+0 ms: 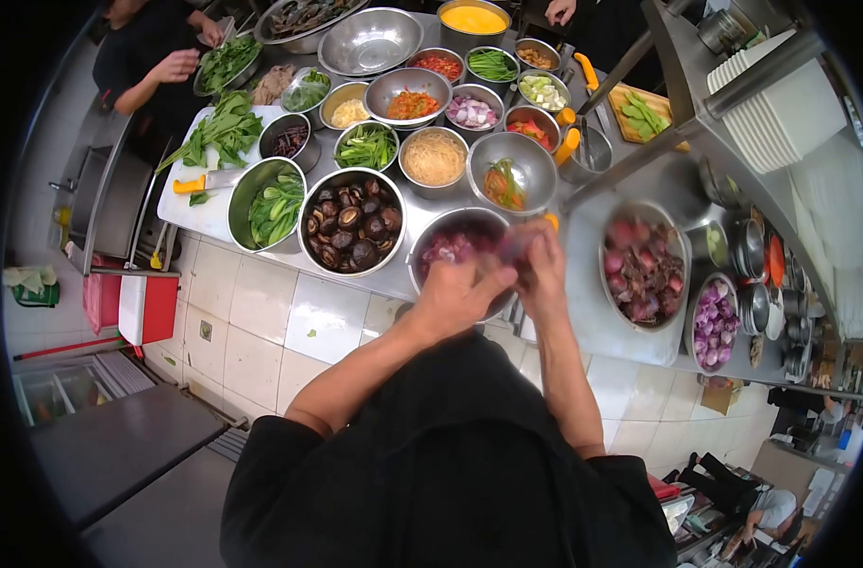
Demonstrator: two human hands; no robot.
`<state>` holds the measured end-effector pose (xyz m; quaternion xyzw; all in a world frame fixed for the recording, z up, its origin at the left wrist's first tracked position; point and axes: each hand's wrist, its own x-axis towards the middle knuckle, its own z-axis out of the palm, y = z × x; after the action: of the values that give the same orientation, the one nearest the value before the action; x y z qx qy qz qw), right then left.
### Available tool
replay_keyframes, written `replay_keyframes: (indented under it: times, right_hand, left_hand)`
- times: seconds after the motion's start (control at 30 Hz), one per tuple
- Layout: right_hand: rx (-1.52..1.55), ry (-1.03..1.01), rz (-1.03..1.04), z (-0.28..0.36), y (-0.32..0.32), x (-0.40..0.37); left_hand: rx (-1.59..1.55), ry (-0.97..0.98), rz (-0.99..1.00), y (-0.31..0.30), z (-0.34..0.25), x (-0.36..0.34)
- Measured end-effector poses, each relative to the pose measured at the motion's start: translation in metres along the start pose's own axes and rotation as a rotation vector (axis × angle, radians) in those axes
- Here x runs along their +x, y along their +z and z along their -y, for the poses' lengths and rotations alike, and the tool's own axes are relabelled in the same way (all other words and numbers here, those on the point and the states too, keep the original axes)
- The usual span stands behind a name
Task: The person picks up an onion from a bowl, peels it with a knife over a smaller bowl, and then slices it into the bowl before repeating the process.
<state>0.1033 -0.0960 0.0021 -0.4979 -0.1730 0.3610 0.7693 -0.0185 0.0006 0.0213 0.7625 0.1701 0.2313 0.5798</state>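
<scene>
Both hands meet over the near rim of a steel pot (415, 275) that holds purple-red onion pieces (450, 246). My left hand (462, 298) is closed, thumb against fingers; whatever it pinches is hidden. Slightly higher and to the right, my right hand (542, 270) curls its fingers around a blurred purplish piece that looks like red onion (515, 248). Motion smears the fingertips. Left of the pot stands a steel pot of dark mushrooms (351, 227). Just behind the hands, a steel bowl (536, 156) has cut vegetables in it.
At right are a bowl of red onions and dark skins (644, 270) and a bowl of purple onions (713, 327). Several containers of cut food fill the counter. Knives with yellow handles (189, 186) lie about. A shelf post (611, 170) slants at right. Another person's hand (176, 66) handles greens.
</scene>
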Motion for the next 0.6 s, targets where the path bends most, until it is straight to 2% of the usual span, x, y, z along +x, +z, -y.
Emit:
replay_keyframes:
  times: [0.1,0.2,0.3,0.4,0.53,0.6]
  right_hand:
    - [0.036,0.014,-0.126,-0.003,-0.002,0.006]
    - [0.134,0.097,-0.173,0.001,-0.007,0.01]
    - [0.188,0.147,-0.171,0.012,-0.006,0.008]
    - [0.234,0.17,-0.154,0.013,-0.009,0.007]
    - [0.296,0.185,-0.11,0.009,-0.021,0.005]
    - [0.329,0.213,-0.085,0.01,-0.023,0.005]
  left_hand:
    - [0.026,-0.014,0.095,-0.002,-0.004,-0.007]
    - [0.051,0.001,0.072,-0.003,-0.005,-0.009]
    - [0.182,0.011,-0.025,-0.005,0.008,-0.004]
    - [0.353,-0.129,0.052,-0.013,0.02,0.002]
    - [0.759,-0.229,0.159,-0.024,0.012,0.009]
    - [0.703,-0.244,0.14,-0.021,0.026,0.014]
